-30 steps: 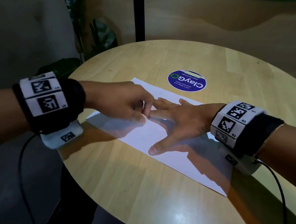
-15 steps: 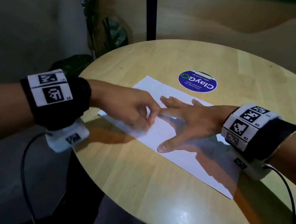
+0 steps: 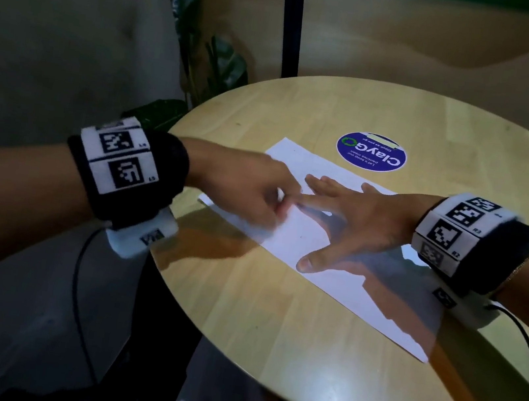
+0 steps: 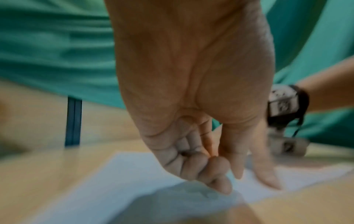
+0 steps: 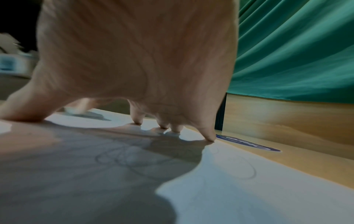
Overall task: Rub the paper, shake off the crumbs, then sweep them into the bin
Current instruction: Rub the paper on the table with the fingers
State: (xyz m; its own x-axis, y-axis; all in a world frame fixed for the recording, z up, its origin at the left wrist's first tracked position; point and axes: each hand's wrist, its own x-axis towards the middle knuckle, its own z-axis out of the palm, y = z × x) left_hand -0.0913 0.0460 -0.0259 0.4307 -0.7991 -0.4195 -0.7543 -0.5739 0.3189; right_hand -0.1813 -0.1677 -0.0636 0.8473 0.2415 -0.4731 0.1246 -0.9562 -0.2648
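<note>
Paper (image 3: 305, 238) lies flat on the round wooden bench (image 3: 266, 356), just in front of the blue ClayGo sticker (image 3: 371, 152), and we judge the rubbing step to be under way. Our right hand (image 3: 354, 218) is spread wide on the sheet, fingers straight and splayed, thumb stretched toward the near edge; in the right wrist view the fingertips (image 5: 207, 137) press down on the paper and hold nothing. Our left hand (image 3: 250, 191) sits at the left part of the sheet with its fingers curled in tight. The wrist view there is smeared by motion, and a small pale lump shows at the tips from the right wrist, probably an eraser (image 5: 71, 109), though we cannot tell for sure what the fingers pinch.

Faint pencil loops (image 5: 134, 160) show on the sheet under the right palm's shadow. To do this step well, we should keep the right hand pinning the paper close beside the rubbed spot, so the sheet cannot buckle or crease. Short strokes away from the anchoring hand look safest to us, with light pressure. Thin paper on smooth wood will likely slide if the spread hand lifts. No bin or crumbs are visible in these views.
</note>
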